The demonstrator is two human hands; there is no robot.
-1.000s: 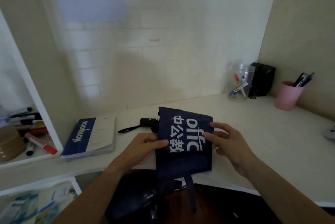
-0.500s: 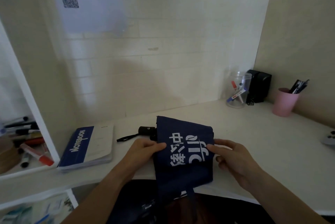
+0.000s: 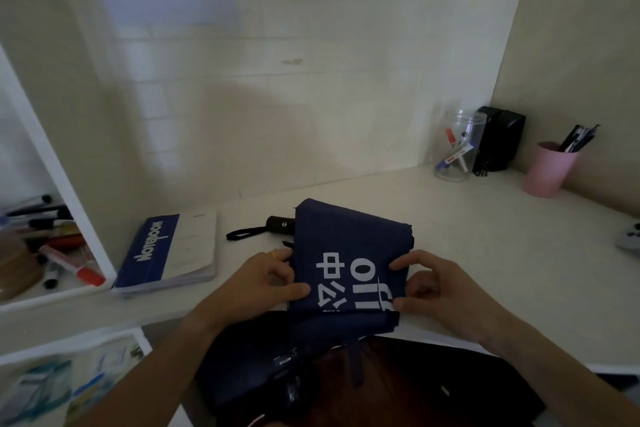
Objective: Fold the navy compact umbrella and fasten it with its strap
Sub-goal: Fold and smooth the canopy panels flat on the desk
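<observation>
Two hands on the navy umbrella (image 3: pixel 349 253), head view only. Umbrella sits at the near edge of the white desk (image 3: pixel 485 236), roughly centre frame, canopy collapsed into a flat, roughly rectangular fabric bundle. Fabric is dark navy with white printing on top: Chinese characters plus Latin letters, reading sideways from this angle, lower part of the print cut off by a fold. Bundle's near end hangs over the desk edge, and a narrow navy strap (image 3: pixel 356 364) dangles loose from it at 6 o'clock, unfastened. Black handle (image 3: pixel 278 224) sticks out from the bundle's far-left corner at about 10 o'clock, with a black wrist loop (image 3: pixel 242 234) lying on the desk beyond it. Left hand (image 3: pixel 266 281) grips the bundle's left edge, fingers curled closed, thumb pressed on top of the fabric. Right hand (image 3: pixel 433 283) pinches the right edge, thumb on top near the print, other fingers curled along the side; whether they go underneath, cannot tell. Around it: blue-and-white notebook (image 3: pixel 166 250) at 9 o'clock, clear jar (image 3: pixel 457 146) of markers and pink cup (image 3: pixel 549 168) of pens at 1–2 o'clock, black box (image 3: pixel 500 137) between those two against the wall.
</observation>
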